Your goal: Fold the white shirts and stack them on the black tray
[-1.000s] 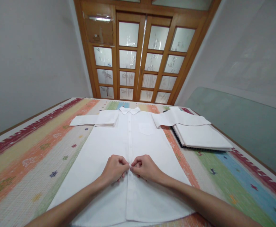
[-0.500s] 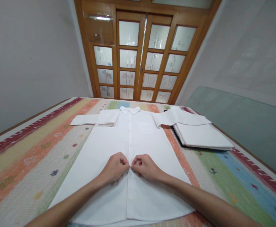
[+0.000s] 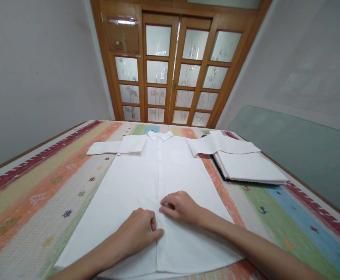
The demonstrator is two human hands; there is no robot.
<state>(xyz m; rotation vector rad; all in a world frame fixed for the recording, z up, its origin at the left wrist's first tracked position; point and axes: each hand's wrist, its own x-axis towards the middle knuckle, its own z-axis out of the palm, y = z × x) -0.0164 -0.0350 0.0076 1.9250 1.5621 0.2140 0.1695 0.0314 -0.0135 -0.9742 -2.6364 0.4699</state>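
So both my forearms come in from the bottom edge and meet over the white shirt [image 3: 135,182], which is laid flat, front up, on the tabletop [image 3: 41,182] with its striped colourful cloth. My left hand [image 3: 139,233] sits loosely curled, knuckles up, thumb tip pressing down on the fabric right at the button placket near the hem; it isn't really gripping anything, just resting on the cloth. My right hand [image 3: 180,207] is just beyond and to the right of it, fingers bent and fingertips pinching or pressing the placket edge, can't tell exactly which since the fingers hide the spot. The two hands are close but not touching. Further out past both hands, the shirt's collar [image 3: 160,135] points away from me, and the short sleeves are folded out to either side. Off to the right of my right hand, well apart, there's a stack of folded white cloth [image 3: 250,167] sitting on something dark, with the shirt's right sleeve lying over its near corner. Nothing is in the way of either hand.
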